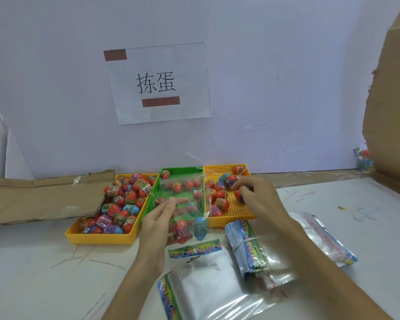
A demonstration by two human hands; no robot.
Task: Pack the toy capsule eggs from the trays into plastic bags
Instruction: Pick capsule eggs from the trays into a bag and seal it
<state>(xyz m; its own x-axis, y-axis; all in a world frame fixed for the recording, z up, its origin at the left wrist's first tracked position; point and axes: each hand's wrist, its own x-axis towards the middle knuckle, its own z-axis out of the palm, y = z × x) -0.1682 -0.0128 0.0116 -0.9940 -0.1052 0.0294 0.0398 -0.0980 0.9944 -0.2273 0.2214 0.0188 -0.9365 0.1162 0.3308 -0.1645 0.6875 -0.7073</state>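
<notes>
A clear plastic bag (187, 204) holding two capsule eggs (181, 229) is pinched by the left hand (156, 219); an egg (239, 195) over the right yellow tray (243, 210) is apparently gripped by the right hand (258, 197)

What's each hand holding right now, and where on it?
Left hand pinches the bag by its left edge, mid-height. Right hand curls round an egg in the right tray; exact contact is hidden.
</notes>
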